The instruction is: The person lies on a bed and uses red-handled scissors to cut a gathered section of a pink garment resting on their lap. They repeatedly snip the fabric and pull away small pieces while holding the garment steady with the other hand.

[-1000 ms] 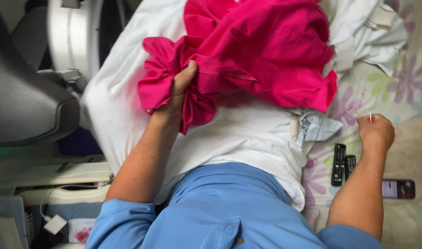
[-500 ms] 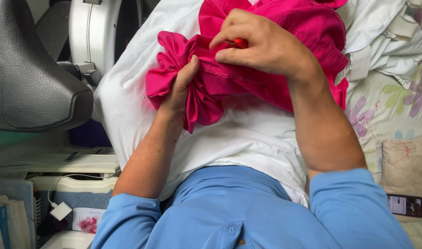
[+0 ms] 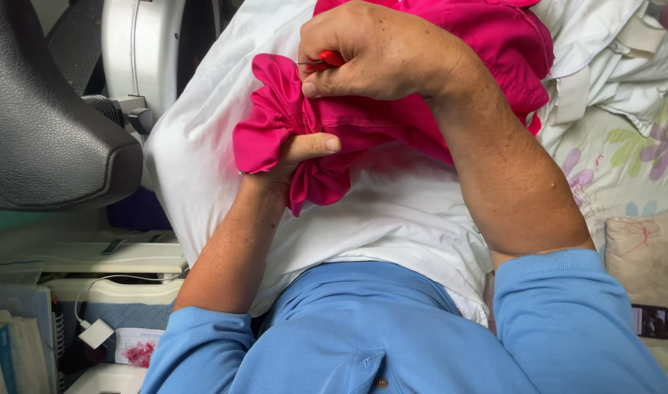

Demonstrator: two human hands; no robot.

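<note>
Cloth came first in what we saw: a white sheet (image 3: 392, 219) lay draped over the lap, seemingly as a working surface, and on it sat the pink garment (image 3: 451, 87), bunched toward the left so that one ruffled edge came within reach of both hands. Floral bedding (image 3: 640, 153) spread to the right of the sheet, and a dark padded seat (image 3: 42, 131) stood at the left, well apart from the work.

We judged the left hand (image 3: 286, 157) to be there to steady things: it clenched a fold of the garment from below, thumb pressed flat across the top, holding the edge taut. The right hand (image 3: 378, 51) came over from above, closed around a small red-handled tool (image 3: 330, 58), probably a seam ripper. Its thin metal tip poked out leftward past the thumb and forefinger and met the gathered edge just above the left thumb. So the garment's edge lay pinched between the two hands, touching the fingers of both.

A dark phone (image 3: 651, 321) lay at the far right, untouched.
</note>
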